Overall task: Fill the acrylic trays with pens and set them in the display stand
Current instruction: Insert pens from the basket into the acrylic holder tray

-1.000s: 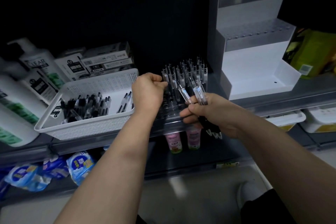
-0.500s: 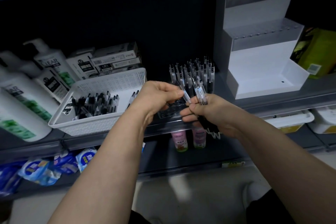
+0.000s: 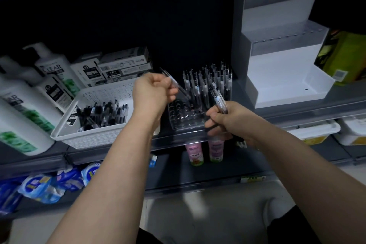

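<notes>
Display stand (image 3: 285,77), white and stepped, is the biggest piece. It stands on the shelf (image 3: 297,113) just right of the acrylic tray (image 3: 186,127). It looks light but bulky, and I see nothing set in it yet.

The acrylic tray sits on the shelf between my two hands. Its back rows are packed with upright pens (image 3: 210,83) and its front holes are unfilled. I judge it rigid, smooth and slippery, and top-heavy once full, so I would lift it low by both side walls and keep it level. Left of the tray, a white basket (image 3: 87,136) holds loose pens.

My right hand (image 3: 231,123) is at the tray's front right corner. Its fingers (image 3: 212,119) are curled round a bundle of pens (image 3: 218,101), whose lower ends stick out beneath my palm. My left hand (image 3: 151,93), just above the tray's left edge, pinches one pen (image 3: 178,87), slanted toward the open holes. Each pen should be light, stiff and slick, so I'd hold it mid-barrel and drop it in straight.
</notes>
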